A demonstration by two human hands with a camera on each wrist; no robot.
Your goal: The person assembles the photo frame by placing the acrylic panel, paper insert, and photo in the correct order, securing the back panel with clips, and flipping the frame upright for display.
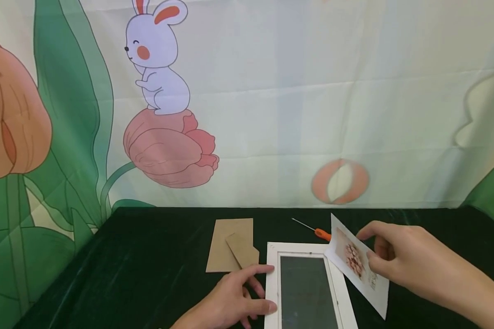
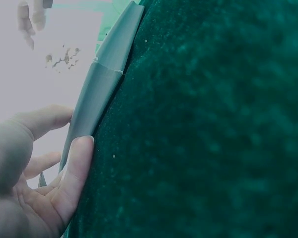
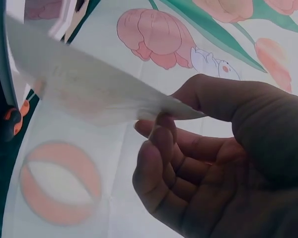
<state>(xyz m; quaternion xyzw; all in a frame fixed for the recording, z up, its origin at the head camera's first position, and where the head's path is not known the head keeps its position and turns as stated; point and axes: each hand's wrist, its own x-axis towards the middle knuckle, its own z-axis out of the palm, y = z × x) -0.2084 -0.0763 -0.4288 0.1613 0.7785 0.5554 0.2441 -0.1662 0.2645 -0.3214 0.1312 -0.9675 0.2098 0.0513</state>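
Right hand (image 1: 411, 251) pinches card (image 1: 356, 262) by its edge — left hand (image 1: 230, 297) grips frame (image 1: 298, 247) (left side).

Room ran along the tabletop's (image 1: 140, 260) left edge; brown boards (image 1: 234, 244), a white frame (image 1: 296, 247) and a screwdriver (image 1: 322, 234) obstructed its middle.

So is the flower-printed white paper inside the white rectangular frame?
Out: the right hand holds the paper aslant, and the frame shows its dark pane.

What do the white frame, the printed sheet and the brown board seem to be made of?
White frame: smooth plastic or painted wood; its even colour leaves this open.
Printed sheet: probably thin matte paper, since its print shows faintly through the back.
Brown board: likely matte fibreboard or cardboard, judging by its dull tan face.
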